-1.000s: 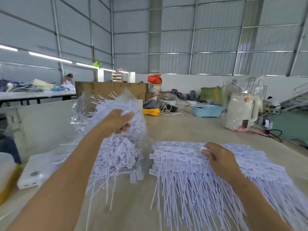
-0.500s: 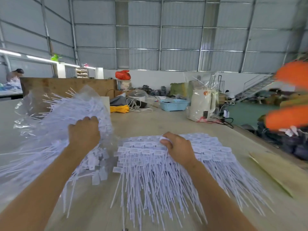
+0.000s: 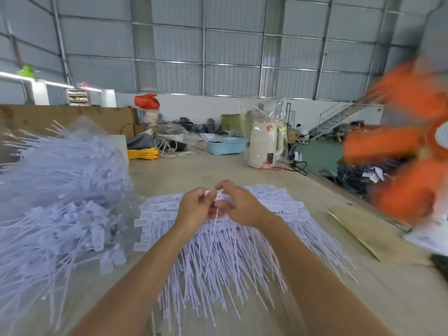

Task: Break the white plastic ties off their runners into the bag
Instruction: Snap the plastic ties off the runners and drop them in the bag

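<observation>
Both hands, left hand (image 3: 194,209) and right hand (image 3: 242,207), fingers pinching one tie (image 3: 219,195) at its head; light, bendy tail, so grip the stiff tag, snap toward bag (image 3: 60,190) on left

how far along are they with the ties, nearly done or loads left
Partway, with plenty left. Done: the clear bag on the left bulges with loose ties. In hand: both hands, left hand and right hand, pinch one tie above the pile. Left: a wide stack of ties on runners covers the table.
</observation>
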Available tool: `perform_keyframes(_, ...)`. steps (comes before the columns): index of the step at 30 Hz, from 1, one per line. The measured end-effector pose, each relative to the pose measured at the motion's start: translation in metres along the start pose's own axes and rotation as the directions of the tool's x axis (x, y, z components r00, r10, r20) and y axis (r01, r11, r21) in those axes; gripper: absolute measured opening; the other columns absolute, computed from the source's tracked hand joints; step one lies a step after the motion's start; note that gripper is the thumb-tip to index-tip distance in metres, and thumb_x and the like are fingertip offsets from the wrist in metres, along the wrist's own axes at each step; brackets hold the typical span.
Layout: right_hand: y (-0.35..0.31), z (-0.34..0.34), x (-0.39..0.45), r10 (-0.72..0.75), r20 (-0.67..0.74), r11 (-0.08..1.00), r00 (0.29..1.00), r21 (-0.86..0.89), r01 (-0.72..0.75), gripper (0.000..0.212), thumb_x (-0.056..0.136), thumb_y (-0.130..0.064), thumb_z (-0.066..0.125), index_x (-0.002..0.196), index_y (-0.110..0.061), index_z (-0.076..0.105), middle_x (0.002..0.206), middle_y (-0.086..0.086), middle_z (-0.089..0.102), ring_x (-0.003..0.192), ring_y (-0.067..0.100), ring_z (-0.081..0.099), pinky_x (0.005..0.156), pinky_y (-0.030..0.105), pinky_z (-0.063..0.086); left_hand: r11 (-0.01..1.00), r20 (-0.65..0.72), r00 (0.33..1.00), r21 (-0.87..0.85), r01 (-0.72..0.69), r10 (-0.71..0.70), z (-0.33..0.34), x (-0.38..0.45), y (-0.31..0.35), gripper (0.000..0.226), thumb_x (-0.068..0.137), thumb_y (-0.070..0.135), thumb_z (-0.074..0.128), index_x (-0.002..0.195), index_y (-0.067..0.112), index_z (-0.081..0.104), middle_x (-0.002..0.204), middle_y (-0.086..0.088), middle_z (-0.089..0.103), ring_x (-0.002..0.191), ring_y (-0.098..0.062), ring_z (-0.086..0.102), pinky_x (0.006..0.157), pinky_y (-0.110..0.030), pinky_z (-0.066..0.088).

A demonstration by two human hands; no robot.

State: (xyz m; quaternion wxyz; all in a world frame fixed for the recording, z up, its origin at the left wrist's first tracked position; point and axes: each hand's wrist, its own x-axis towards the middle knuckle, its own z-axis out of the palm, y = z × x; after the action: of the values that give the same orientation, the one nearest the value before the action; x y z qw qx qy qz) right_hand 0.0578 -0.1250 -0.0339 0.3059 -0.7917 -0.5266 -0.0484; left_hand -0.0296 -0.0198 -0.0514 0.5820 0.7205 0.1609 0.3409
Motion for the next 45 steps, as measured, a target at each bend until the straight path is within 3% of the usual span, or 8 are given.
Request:
perform_keyframes(6,0.040,-0.019,-0.013,0.219,0.094,0.969,0.971,-0.137,-0.205,0.066,0.070,-0.058,0.071,0.119,-0.017,0.054,0.124,-0.001,0.054,0.115,0.021,0.050,0.096,0.036,0.038,0.982,-0.008,0.999,-0.187,0.033,-0.035,-0.006,-0.005,-0.007,0.018,0.097,0.011,0.052,0.085,-0.002,0.054,0.076,-0.022,0.065,0.056,-0.017,0.067,0.055,-0.023,0.056)
perform_keyframes(9,0.044,-0.035,-0.015,0.279,0.119,0.905,0.953,-0.365,-0.219,0.064,0.077,-0.065,0.058,0.122,-0.019,0.052,0.134,-0.003,0.051,0.123,0.020,0.046,0.107,0.046,0.030,0.988,0.041,0.999,-0.148,0.042,-0.036,-0.004,-0.008,-0.009,0.018,0.098,0.014,0.051,0.086,0.000,0.051,0.081,-0.023,0.065,0.058,-0.015,0.068,0.059,-0.023,0.057)
perform_keyframes(14,0.003,-0.066,-0.002,-0.025,-0.085,0.712,0.996,-0.701,-0.042,0.039,0.085,-0.060,0.051,0.095,-0.023,0.057,0.089,-0.004,0.058,0.077,0.015,0.048,0.078,0.034,0.043,0.949,-0.009,0.995,-0.304,0.087,-0.095,-0.002,-0.005,0.000,0.019,0.099,0.018,0.049,0.085,0.006,0.054,0.069,-0.006,0.071,0.052,-0.014,0.065,0.053,-0.024,0.053)
perform_keyframes(19,-0.017,-0.064,0.009,0.036,0.092,0.978,0.995,-0.209,-0.016,0.034,0.085,-0.046,0.062,0.080,-0.013,0.066,0.067,-0.010,0.052,0.061,0.006,0.048,0.059,0.026,0.036,0.900,-0.078,0.988,-0.426,0.090,-0.136,-0.021,0.001,0.002,0.020,0.098,0.012,0.050,0.079,0.006,0.050,0.053,-0.009,0.066,0.034,-0.013,0.047,0.036,-0.018,0.036)
perform_keyframes(23,0.001,-0.025,0.008,0.086,0.149,0.978,0.985,-0.203,-0.054,0.019,0.092,-0.027,0.058,0.090,-0.008,0.063,0.082,-0.002,0.052,0.078,0.015,0.049,0.072,0.023,0.034,0.960,-0.062,0.995,-0.275,0.054,-0.074,-0.024,-0.004,-0.007,0.017,0.099,0.013,0.047,0.091,-0.001,0.050,0.059,-0.011,0.066,0.039,-0.016,0.055,0.039,-0.021,0.042)
perform_keyframes(29,0.004,0.004,0.012,0.017,-0.023,0.995,1.000,-0.096,-0.019,0.031,0.092,-0.027,0.057,0.094,0.003,0.063,0.098,0.016,0.058,0.091,0.026,0.054,0.080,0.034,0.041,0.979,-0.040,0.999,-0.201,-0.020,0.012,-0.022,0.000,-0.005,0.015,0.100,0.012,0.045,0.092,0.000,0.046,0.066,-0.017,0.062,0.042,-0.015,0.058,0.041,-0.022,0.044)
perform_keyframes(37,0.001,0.015,0.015,0.037,-0.022,0.999,0.999,-0.019,-0.038,0.029,0.098,-0.031,0.046,0.107,-0.006,0.057,0.096,0.012,0.063,0.092,0.028,0.057,0.082,0.039,0.045,0.986,-0.021,0.999,-0.164,0.025,-0.029,-0.027,0.009,0.002,0.018,0.097,0.014,0.052,0.083,0.003,0.051,0.065,-0.015,0.063,0.043,-0.013,0.057,0.046,-0.022,0.047)
perform_keyframes(45,-0.007,0.019,0.017,-0.041,-0.056,0.994,0.998,0.100,0.047,0.010,0.094,-0.017,0.053,0.089,-0.009,0.058,0.082,0.007,0.058,0.079,0.025,0.053,0.073,0.037,0.042,0.996,-0.077,0.995,-0.048,-0.071,0.067,-0.022,0.007,-0.005,0.033,0.095,0.028,0.057,0.069,0.007,0.056,0.050,-0.011,0.058,0.034,-0.013,0.041,0.040,-0.022,0.033)
